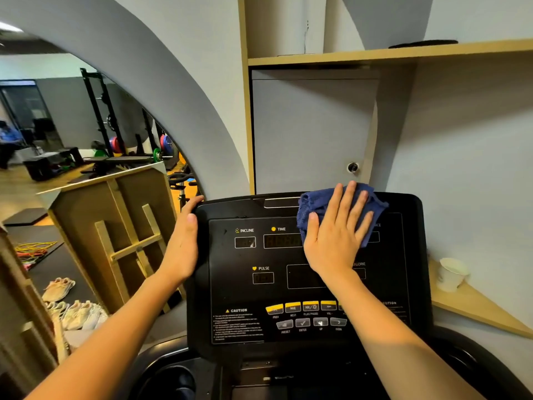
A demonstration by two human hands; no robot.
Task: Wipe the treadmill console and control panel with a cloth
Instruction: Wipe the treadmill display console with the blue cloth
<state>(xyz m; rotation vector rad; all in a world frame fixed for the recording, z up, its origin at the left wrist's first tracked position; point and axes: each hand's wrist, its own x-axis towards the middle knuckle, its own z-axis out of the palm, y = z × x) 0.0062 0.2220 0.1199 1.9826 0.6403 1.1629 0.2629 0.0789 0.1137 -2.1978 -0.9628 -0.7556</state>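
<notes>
The black treadmill console fills the middle of the view, with small displays marked INCLINE, TIME and PULSE. A row of yellow buttons and grey buttons sits low on its control panel. My right hand lies flat with fingers spread on a dark blue cloth, pressing it against the upper right part of the panel. The cloth covers part of the TIME display and the labels to its right. My left hand grips the console's left edge near the top corner.
A grey cabinet door with a lock stands right behind the console under a wooden shelf. A white paper cup sits on a wooden ledge at the right. At the left are a wooden stand, several shoes and a mirror showing gym equipment.
</notes>
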